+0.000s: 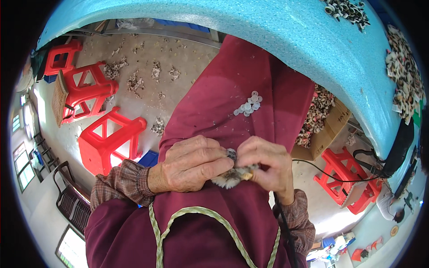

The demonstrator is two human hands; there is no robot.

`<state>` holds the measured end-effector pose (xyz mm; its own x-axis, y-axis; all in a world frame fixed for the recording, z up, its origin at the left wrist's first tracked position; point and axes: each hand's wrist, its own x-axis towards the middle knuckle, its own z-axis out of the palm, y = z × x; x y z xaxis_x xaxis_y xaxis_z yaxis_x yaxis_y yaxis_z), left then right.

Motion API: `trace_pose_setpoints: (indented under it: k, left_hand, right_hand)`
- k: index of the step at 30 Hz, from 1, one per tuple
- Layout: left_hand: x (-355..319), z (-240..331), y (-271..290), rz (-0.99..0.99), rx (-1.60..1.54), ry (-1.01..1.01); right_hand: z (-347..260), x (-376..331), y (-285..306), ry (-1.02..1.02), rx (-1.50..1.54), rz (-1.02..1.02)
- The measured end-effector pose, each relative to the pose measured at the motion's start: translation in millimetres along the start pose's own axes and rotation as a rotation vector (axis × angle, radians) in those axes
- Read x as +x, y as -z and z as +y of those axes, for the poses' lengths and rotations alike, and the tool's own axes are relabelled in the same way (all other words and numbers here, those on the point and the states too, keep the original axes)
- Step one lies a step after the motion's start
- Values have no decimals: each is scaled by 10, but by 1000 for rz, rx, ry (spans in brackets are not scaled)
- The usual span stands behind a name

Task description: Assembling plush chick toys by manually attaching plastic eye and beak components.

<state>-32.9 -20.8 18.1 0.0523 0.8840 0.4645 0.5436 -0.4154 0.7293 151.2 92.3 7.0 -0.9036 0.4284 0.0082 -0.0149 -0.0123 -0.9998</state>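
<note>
While both hands are occupied over the lap, the workpiece is a small fluffy piece (227, 180), grey-white below, located between them just above the maroon apron (232, 85). The left hand (194, 163) has its grip closed, fingers extended along the left side of the piece. The right hand (264, 163) has its grip curled nearly closed at the opposite side, with the thumb low against the edge; its exact contact is partly hidden by the fingers. A yellowish spot shows beside the right thumb; whether it belongs to the piece cannot be determined.

Step in hand, as judged from the hand positions: two-handed handling of one piece, with the left hand apparently steadying and the right hand working the edge.

Requirement for the next move: maintain light, even pressure on the left, since the piece looks soft, and keep the right fingertips near the edge.

Arrangement: a cluster of translucent discs (248, 106) lies on the apron, ahead of the hands. An open cardboard box (331, 129) containing small mixed pieces (314, 119) stands to the right, near the blue counter (268, 31). Two piles of small parts, one dark (347, 12) and one mottled (404, 76), rest on the counter.
</note>
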Motion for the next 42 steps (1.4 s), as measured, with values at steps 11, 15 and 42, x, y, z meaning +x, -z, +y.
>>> trace_pose_setpoints:
  k: [11, 15, 42]
  left_hand:
    - [-137, 19, 93, -48, -387, 350]
    - [-197, -10, 10, -208, -545, 540]
    - [-213, -28, -73, -188, -436, 230]
  right_hand:
    - [-47, -225, -282, -63, 221, 52]
    - [120, -226, 64, -557, 287, -151]
    - [4, -98, -338, -562, 354, 251]
